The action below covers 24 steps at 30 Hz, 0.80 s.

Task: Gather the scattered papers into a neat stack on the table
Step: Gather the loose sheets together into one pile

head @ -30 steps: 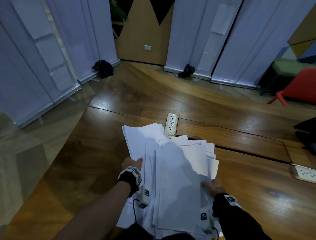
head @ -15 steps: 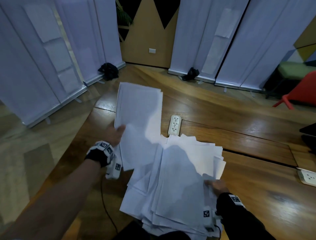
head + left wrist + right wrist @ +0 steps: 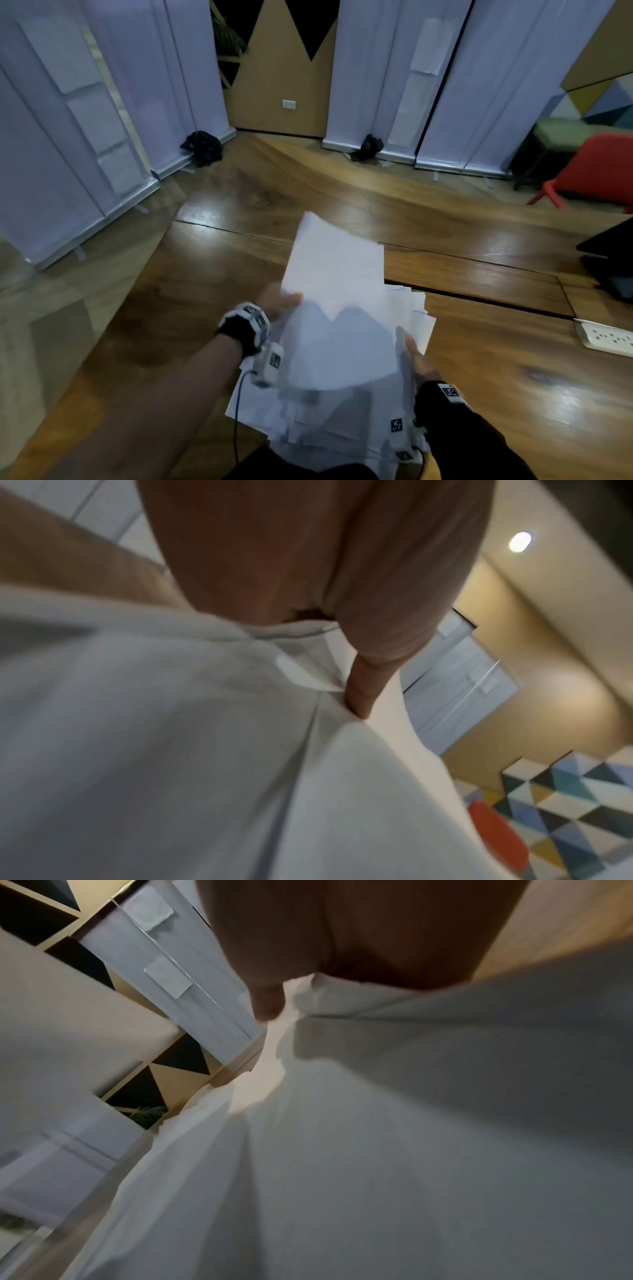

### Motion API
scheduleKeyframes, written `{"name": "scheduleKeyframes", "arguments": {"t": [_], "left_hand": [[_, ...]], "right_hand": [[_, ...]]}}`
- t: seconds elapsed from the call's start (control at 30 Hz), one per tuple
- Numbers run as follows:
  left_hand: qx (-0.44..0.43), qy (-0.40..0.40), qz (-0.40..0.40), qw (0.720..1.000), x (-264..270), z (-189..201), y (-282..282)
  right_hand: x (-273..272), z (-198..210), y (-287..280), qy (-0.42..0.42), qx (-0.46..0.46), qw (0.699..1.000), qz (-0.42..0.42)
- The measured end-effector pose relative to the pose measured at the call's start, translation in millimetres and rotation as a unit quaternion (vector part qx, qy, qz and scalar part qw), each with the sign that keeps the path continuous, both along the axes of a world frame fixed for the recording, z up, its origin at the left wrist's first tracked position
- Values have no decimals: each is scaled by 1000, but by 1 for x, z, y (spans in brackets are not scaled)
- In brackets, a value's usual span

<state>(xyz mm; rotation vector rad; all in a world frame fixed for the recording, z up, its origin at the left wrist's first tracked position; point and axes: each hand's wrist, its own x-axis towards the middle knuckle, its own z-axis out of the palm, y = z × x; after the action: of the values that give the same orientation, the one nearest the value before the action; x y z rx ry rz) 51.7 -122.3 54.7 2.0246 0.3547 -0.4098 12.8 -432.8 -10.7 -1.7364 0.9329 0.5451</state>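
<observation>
A loose pile of white papers (image 3: 342, 418) lies on the wooden table (image 3: 191, 281) near its front edge. My left hand (image 3: 279, 301) pinches a bundle of white sheets (image 3: 337, 270) by its lower left corner and holds it tilted above the pile. In the left wrist view the thumb (image 3: 363, 693) presses into the sheets (image 3: 205, 750). My right hand (image 3: 414, 356) grips the right edge of the papers, thumb on top. In the right wrist view its thumb (image 3: 267, 1001) lies on the white paper (image 3: 377, 1150); the other fingers are hidden beneath.
A white power strip (image 3: 606, 339) lies at the table's right edge, and a black flat object (image 3: 609, 257) sits behind it. White roll-up banners (image 3: 376, 85) and a red chair (image 3: 589, 171) stand beyond the table. Bare wood shows to the left and right of the pile.
My left hand lifted a bundle of sheets off the left side, then carried it right and over the pile. My right hand slid forward along the pile's right edge.
</observation>
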Motion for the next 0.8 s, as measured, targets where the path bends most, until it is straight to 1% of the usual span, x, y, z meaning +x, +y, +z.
{"name": "scheduleKeyframes", "arguments": {"t": [0.03, 0.07, 0.1, 0.13, 0.17, 0.2, 0.27, 0.3, 0.33, 0.37, 0.4, 0.43, 0.47, 0.5, 0.53, 0.57, 0.6, 0.63, 0.73, 0.8], "left_hand": [[14, 22, -25, 999, -10, -19, -11], [28, 46, -42, 998, -18, -33, -20], [36, 68, -47, 996, -29, -43, -29], [30, 82, -40, 995, -36, -54, -37], [23, 88, -33, 995, -42, -63, -45], [18, 86, -34, 996, -47, -67, -54], [22, 74, -67, 995, -52, -70, -68], [25, 70, -86, 994, -52, -68, -72], [30, 67, -95, 993, -50, -67, -72], [38, 58, -90, 994, -46, -65, -68], [61, 41, -68, 995, -42, -64, -60], [107, 24, -29, 994, -38, -64, -47], [168, 16, 21, 985, -37, -65, -33], [229, 29, 69, 971, -38, -67, -18], [271, 64, 107, 954, -41, -69, -5], [287, 106, 132, 943, -45, -70, 4], [284, 138, 144, 938, -47, -70, 8], [275, 150, 145, 939, -48, -73, 8], [225, 147, 138, 953, -46, -75, 5], [201, 156, 108, 961, -43, -73, 8]], "right_hand": [[2, -8, -2, 6, 38, 999, -38], [1, -5, -2, 7, 70, 996, -54], [4, -14, -5, 19, 84, 995, -55], [6, -31, -12, 14, 85, 995, -49], [6, -35, -13, 14, 91, 995, -25], [4, -37, -13, 2, 76, 997, 3], [-2, -24, -9, -18, -9, 997, 75], [-7, -16, -7, -24, -30, 994, 98], [-9, -15, -9, -25, -26, 993, 109], [-11, -16, -11, -25, -19, 994, 109], [-13, -12, -13, -28, -17, 994, 105], [-12, -15, -16, -27, -14, 995, 97], [-11, -20, -18, -27, -15, 995, 90], [-12, -19, -18, -24, -6, 996, 84], [-11, -24, -19, -16, -3, 997, 80], [-10, -24, -18, -15, -3, 997, 73], [-11, -23, -15, -7, -5, 997, 74], [-9, -27, -16, -6, -7, 997, 71], [-8, -24, -12, 2, -15, 998, 66], [-8, -24, -14, 4, -13, 998, 62]]}}
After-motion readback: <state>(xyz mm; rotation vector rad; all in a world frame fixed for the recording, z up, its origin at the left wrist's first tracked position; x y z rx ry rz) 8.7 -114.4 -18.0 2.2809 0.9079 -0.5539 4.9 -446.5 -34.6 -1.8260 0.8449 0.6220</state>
